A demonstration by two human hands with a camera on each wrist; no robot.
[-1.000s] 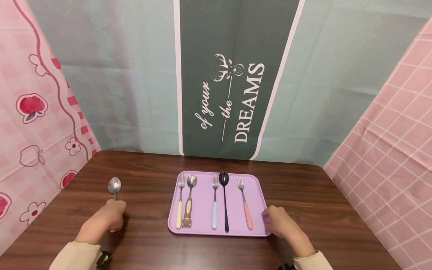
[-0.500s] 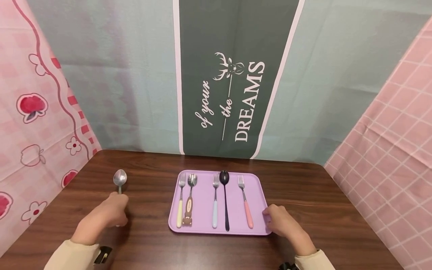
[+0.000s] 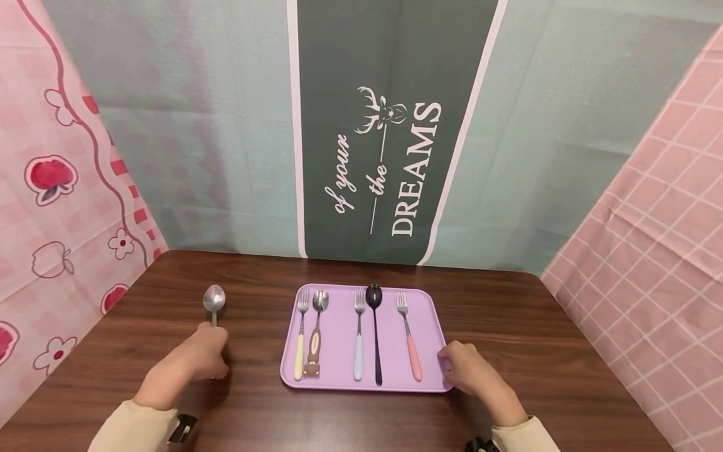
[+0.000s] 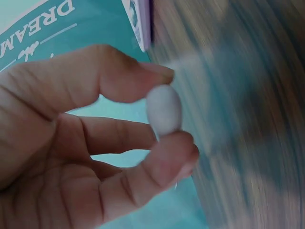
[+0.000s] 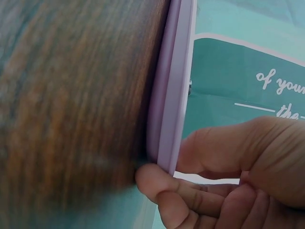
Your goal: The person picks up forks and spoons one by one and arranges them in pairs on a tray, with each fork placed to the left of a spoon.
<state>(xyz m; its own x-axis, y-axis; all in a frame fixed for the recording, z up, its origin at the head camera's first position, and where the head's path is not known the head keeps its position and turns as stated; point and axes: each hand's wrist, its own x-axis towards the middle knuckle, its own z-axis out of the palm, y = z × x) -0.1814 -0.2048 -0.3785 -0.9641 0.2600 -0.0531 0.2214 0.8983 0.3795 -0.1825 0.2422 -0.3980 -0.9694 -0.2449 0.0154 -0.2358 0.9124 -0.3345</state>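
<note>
My left hand (image 3: 198,358) pinches the pale, rounded handle end (image 4: 164,109) of a spoon between thumb and fingers. Its silver bowl (image 3: 214,297) points away past the knuckles; most of the handle is hidden by the hand. At the near right corner of a purple tray (image 3: 390,370), my right hand (image 3: 471,376) grips the rim, thumb on the inner side and fingers outside. On the tray lie a yellow-handled fork (image 3: 300,351), a bear-handled brown spoon (image 3: 313,355), a blue-handled fork (image 3: 358,358), a long black spoon (image 3: 376,339) and a pink-handled fork (image 3: 413,355).
The tray sits on a dark wooden table (image 3: 508,320). Behind it hangs a grey-green cloth (image 3: 254,157) with white lettering. Pink patterned cloth (image 3: 56,207) covers the left side, and pink checked cloth (image 3: 666,220) the right.
My left hand has carried the spoon to the right, toward the tray, and slightly farther from me. The right hand and the tray have stayed in place.
</note>
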